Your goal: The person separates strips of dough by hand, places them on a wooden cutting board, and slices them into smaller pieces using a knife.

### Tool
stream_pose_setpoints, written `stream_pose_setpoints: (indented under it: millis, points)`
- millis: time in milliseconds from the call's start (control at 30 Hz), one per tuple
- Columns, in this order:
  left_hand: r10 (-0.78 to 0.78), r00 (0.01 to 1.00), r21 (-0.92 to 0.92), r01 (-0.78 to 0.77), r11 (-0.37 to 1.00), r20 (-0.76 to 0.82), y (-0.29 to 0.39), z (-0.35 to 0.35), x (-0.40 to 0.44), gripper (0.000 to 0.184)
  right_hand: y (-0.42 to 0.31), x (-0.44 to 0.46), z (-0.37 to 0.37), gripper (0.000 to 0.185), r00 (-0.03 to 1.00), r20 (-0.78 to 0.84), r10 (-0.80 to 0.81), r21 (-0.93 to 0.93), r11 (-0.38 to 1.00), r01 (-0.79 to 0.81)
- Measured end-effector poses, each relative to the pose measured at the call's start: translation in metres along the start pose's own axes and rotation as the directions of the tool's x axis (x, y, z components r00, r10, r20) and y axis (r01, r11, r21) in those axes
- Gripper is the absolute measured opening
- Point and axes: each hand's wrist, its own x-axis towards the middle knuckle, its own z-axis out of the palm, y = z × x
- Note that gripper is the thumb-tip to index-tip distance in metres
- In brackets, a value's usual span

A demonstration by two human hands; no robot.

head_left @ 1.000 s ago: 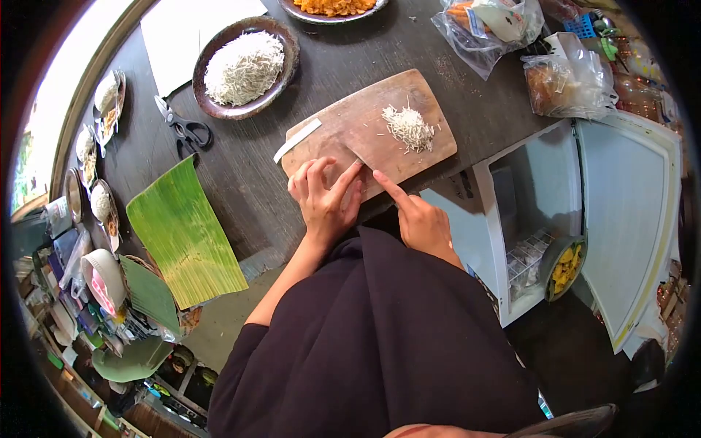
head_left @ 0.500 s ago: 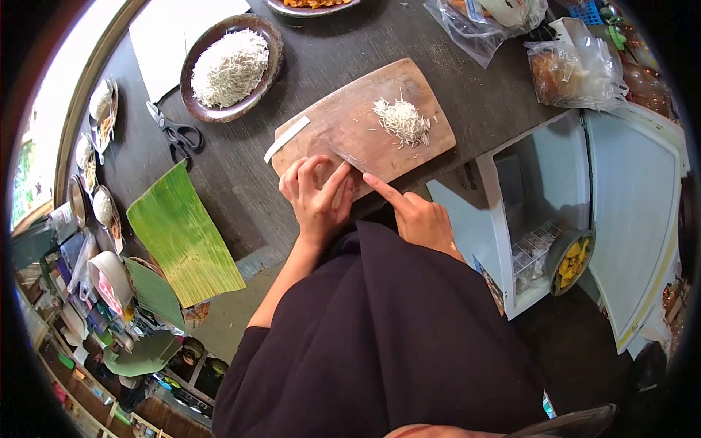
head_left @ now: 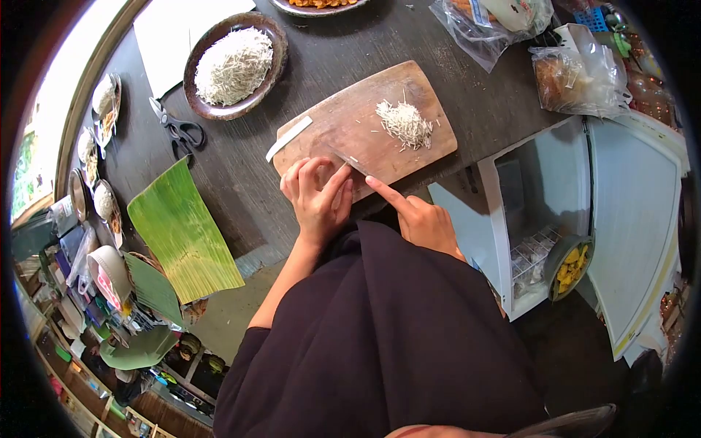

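On the wooden cutting board (head_left: 358,109), my left hand (head_left: 319,196) has its fingers curled and pressed together against the near edge area. What those fingertips hold is hidden. My right hand (head_left: 423,223) grips a knife (head_left: 342,155), index finger stretched along the blade's back, handle out of sight under the hand. The blade lies right beside my left fingertips, with a small white bit by it. A flat white strip (head_left: 290,139) rests at the board's left end. Toward the right end sits a small heap of thin white shreds (head_left: 406,125).
A brown bowl (head_left: 280,61) heaped with white shreds stands beyond the board. Black-handled scissors (head_left: 182,133) and a cut banana leaf (head_left: 186,233) lie to the left. Plastic bags (head_left: 580,77) sit at right, above an open fridge door (head_left: 634,219) and a pan of yellow food (head_left: 571,269).
Both hands stay almost in place at the knife. A small white bit now shows by the blade. The whole view has shifted slightly.
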Motion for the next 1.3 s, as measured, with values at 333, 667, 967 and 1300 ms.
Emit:
stream_pose_setpoints:
  millis: [333,667,967,1300]
  points:
    - [-0.001,1.0,-0.008,0.001,1.0,-0.001,0.0,0.0,0.0,0.025,0.004,0.003,0.026,0.082,0.995,-0.096,-0.02,-0.109,0.994,0.01]
    - [-0.001,1.0,-0.006,0.001,1.0,0.011,0.003,-0.003,0.002,0.029,0.006,-0.002,0.006,0.079,0.991,-0.129,0.024,-0.017,0.999,-0.027]
    - [0.0,1.0,0.01,0.0,1.0,-0.012,-0.001,0.0,-0.001,0.026,0.004,-0.005,0.002,0.078,0.999,-0.017,0.029,0.049,0.998,-0.028]
    - [-0.007,0.999,-0.018,0.006,1.0,-0.044,-0.003,0.004,-0.003,0.028,-0.005,-0.007,0.005,0.081,0.998,-0.021,0.053,-0.053,0.997,-0.054]
